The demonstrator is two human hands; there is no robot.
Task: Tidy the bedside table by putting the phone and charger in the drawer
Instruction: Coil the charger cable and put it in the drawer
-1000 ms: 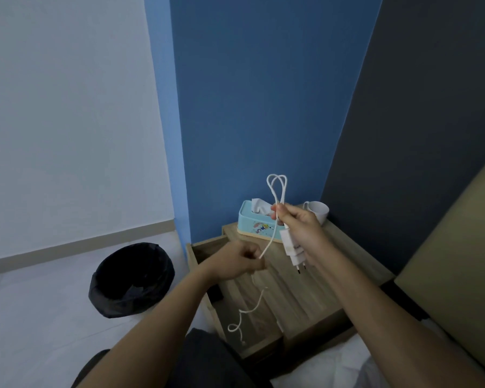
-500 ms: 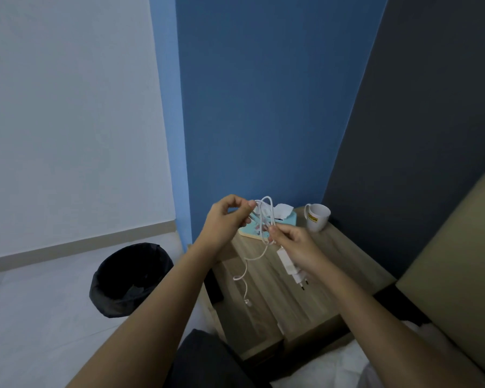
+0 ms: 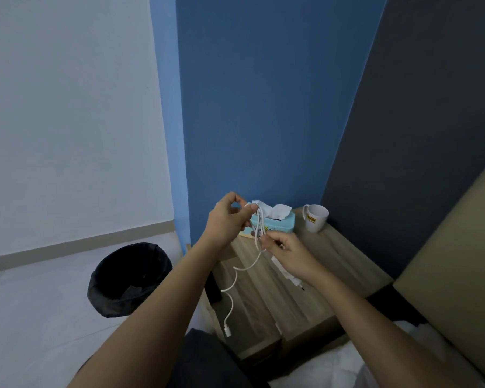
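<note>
Both hands hold the white charger above the wooden bedside table (image 3: 333, 256). My left hand (image 3: 227, 219) pinches the top of the folded cable loops (image 3: 259, 228). My right hand (image 3: 289, 253) grips the lower end of the loops, with the white plug block (image 3: 290, 275) hanging under its palm. The loose cable tail (image 3: 231, 298) dangles down to its connector over the open drawer (image 3: 252, 312). A dark object (image 3: 213, 289), partly hidden by my left forearm, sits inside the drawer. I cannot tell whether it is the phone.
A light-blue tissue box (image 3: 275, 222) and a white mug (image 3: 315, 218) stand at the back of the table. A black bin (image 3: 129, 278) sits on the floor to the left. A tan headboard (image 3: 454, 275) rises at the right.
My left hand rose from the drawer to the top of the loops, folding more cable. The dangling tail got shorter. My right hand and the plug dropped slightly.
</note>
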